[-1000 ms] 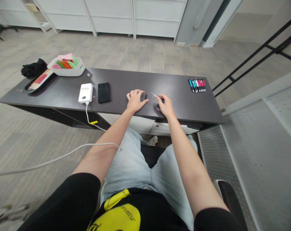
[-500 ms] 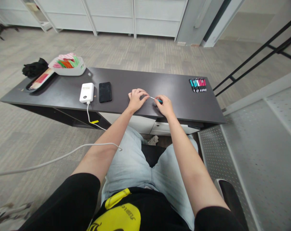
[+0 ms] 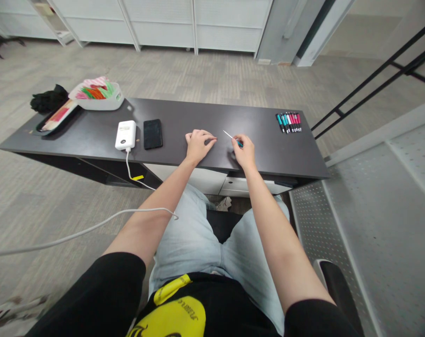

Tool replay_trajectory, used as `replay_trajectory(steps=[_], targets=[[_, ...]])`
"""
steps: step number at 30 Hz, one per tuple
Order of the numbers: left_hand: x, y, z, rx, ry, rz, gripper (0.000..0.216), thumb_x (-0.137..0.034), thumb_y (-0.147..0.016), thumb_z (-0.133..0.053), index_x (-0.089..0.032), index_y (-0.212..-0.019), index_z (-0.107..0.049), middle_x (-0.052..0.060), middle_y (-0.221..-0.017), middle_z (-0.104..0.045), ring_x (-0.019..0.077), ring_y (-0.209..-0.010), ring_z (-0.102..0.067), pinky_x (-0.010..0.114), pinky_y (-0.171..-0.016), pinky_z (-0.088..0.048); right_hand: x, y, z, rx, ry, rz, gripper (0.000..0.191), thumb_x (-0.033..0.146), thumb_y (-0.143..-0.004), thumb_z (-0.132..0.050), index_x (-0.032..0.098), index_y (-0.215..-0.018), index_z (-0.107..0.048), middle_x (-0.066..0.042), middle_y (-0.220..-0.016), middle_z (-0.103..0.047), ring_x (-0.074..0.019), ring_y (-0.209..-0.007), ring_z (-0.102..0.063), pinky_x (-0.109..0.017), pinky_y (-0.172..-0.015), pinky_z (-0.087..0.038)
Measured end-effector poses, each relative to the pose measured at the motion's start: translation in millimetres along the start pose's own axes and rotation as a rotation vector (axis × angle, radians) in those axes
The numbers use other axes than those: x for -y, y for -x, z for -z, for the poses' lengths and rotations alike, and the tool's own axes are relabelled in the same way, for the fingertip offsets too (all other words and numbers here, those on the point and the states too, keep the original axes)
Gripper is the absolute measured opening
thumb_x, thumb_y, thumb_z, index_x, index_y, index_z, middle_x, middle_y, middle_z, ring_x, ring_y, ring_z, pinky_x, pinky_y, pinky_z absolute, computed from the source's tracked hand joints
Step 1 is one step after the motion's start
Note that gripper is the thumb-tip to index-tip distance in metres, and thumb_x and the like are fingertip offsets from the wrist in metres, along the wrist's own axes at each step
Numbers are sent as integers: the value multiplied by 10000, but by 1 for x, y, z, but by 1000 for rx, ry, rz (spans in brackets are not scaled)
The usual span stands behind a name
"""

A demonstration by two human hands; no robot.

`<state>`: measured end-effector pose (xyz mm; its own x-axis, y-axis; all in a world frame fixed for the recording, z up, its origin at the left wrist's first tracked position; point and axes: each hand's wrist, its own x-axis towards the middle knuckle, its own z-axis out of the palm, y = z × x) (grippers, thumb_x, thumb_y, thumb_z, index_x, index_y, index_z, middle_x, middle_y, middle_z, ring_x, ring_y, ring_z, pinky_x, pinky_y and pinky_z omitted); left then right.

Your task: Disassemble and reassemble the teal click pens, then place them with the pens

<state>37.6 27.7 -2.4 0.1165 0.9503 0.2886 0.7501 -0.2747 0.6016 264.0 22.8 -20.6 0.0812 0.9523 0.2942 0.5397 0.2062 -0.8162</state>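
Right hand (image 3: 245, 150) hides most of the teal pen (image 3: 239, 143)

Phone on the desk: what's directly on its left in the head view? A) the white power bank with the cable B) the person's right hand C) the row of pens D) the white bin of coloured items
A: the black phone lies flat on the desk with the white power bank just to its left, the cable running off the desk edge.

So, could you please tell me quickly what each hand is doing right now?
Left hand: on the desk, fingers pinched; holding what cannot be told.
Right hand: closed on a thin refill.
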Motion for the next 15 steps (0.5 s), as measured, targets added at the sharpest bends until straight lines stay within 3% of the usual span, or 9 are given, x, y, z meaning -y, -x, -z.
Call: replay_trajectory(steps=[4, 8, 15], targets=[[1, -2, -4, 36, -23, -26, 148, -329, -1091, -803, -364, -991, -906, 53, -1378, -867, 378, -1457, -609, 648, -1293, -344, -1, -1, -1, 2, -28, -15, 129, 425, -1032, -703, 339, -941, -670, -106, -1084, -790, -367, -1135, -705, -534, -1154, -548], [2, -3, -7, 52, -21, -48, 137, -304, -1059, -852, -345, -937, -897, 67, -1372, -861, 390, -1463, -610, 643, -1278, -360, -3, 0, -2, 35, -6, 11, 125, 431, -1071, -660, 339, -990, -685, -107, -1127, -805, -336, -1141, -673, -498, -1152, -516], [2, -5, -9, 54, -43, -39, 18, -322, -1059, -883, -334, -1047, -877, 86, -1400, -850, 408, -1474, -618, 633, -1291, -382, 1, 3, -2, 8, 63, -1, 125, 428, -1080, -664, 350, -987, -695, -102, -1101, -821, -361, -1129, -668, -531, -1120, -472]])
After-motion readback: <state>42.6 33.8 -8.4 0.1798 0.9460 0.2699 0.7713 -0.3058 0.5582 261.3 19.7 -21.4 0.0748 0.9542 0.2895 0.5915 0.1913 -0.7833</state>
